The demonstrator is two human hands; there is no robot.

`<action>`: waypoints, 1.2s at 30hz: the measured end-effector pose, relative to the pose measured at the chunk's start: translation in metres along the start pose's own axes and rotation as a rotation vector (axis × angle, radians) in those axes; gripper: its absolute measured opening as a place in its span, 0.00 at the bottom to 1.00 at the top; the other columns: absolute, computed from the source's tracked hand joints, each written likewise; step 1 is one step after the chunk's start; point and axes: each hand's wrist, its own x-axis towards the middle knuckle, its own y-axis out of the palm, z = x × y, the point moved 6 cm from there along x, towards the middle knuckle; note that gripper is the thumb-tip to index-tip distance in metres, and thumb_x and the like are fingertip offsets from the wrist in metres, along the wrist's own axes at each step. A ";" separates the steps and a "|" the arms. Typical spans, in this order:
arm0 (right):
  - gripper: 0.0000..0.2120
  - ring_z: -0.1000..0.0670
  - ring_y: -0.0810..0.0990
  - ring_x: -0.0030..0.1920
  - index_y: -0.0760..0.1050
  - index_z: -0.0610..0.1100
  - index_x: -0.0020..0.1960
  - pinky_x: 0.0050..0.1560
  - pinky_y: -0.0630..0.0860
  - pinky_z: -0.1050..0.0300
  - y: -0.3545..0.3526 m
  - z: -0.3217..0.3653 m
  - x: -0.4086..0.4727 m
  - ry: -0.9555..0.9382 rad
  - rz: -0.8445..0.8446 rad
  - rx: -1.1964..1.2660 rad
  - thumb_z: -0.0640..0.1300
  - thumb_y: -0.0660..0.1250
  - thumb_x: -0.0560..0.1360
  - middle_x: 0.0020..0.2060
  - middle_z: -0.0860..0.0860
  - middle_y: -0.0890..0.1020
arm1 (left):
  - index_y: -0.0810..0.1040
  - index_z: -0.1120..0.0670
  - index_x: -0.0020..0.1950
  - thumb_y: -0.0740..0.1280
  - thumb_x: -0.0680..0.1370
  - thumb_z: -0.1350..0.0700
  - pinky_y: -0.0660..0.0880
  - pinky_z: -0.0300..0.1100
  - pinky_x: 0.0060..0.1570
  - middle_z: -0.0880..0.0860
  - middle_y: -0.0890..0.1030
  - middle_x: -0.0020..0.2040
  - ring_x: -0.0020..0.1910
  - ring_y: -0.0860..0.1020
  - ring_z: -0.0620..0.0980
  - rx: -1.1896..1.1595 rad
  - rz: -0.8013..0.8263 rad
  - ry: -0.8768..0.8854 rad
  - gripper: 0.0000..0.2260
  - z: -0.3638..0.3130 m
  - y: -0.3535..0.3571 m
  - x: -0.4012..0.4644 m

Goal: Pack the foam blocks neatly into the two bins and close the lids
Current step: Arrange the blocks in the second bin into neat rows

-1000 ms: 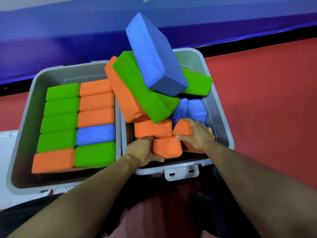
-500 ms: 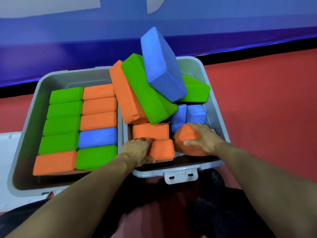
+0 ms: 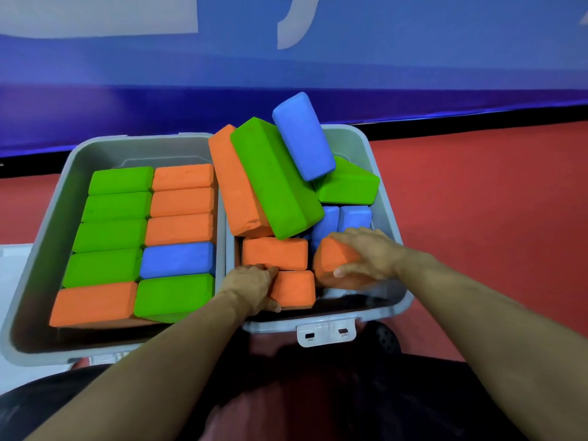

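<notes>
Two grey bins stand side by side. The left bin [image 3: 47,237] holds two tidy rows of green, orange and blue foam blocks. In the right bin [image 3: 393,218] blocks lie jumbled: a long orange block [image 3: 234,186], a big green block [image 3: 273,179] and a blue block [image 3: 304,135] lean up out of it. My left hand [image 3: 251,288] grips a small orange block [image 3: 294,289] at the bin's near edge. My right hand [image 3: 372,253] holds a tilted orange block [image 3: 334,257] beside it.
A white lid [image 3: 12,268] lies on the floor at the far left. The right bin's front latch [image 3: 326,332] hangs open. Red floor spreads to the right, and a blue wall runs behind the bins. My legs are just below the bins.
My right hand has tipped its orange block more upright and drawn it toward the bin's near right corner. The view has tilted up, so the bins sit lower in frame.
</notes>
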 end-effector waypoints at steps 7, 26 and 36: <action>0.39 0.45 0.70 0.67 0.61 0.54 0.78 0.68 0.64 0.47 0.005 0.001 -0.004 -0.103 0.091 -0.059 0.67 0.69 0.73 0.67 0.50 0.73 | 0.67 0.50 0.72 0.68 0.72 0.30 0.72 0.48 0.59 0.54 0.79 0.63 0.62 0.77 0.57 0.036 -0.022 -0.021 0.36 0.000 -0.001 -0.004; 0.42 0.44 0.67 0.70 0.59 0.55 0.80 0.73 0.58 0.53 0.070 -0.007 0.017 0.014 0.062 0.136 0.60 0.75 0.71 0.70 0.51 0.71 | 0.67 0.50 0.74 0.68 0.72 0.31 0.71 0.50 0.64 0.54 0.76 0.67 0.66 0.74 0.57 -0.038 -0.074 0.021 0.36 -0.003 0.004 0.003; 0.45 0.46 0.65 0.70 0.61 0.59 0.78 0.74 0.55 0.54 0.084 -0.018 0.027 0.028 0.103 0.203 0.63 0.77 0.67 0.69 0.55 0.71 | 0.62 0.50 0.78 0.68 0.72 0.30 0.70 0.51 0.68 0.55 0.71 0.72 0.71 0.70 0.57 -0.045 -0.038 0.032 0.41 0.000 0.008 0.008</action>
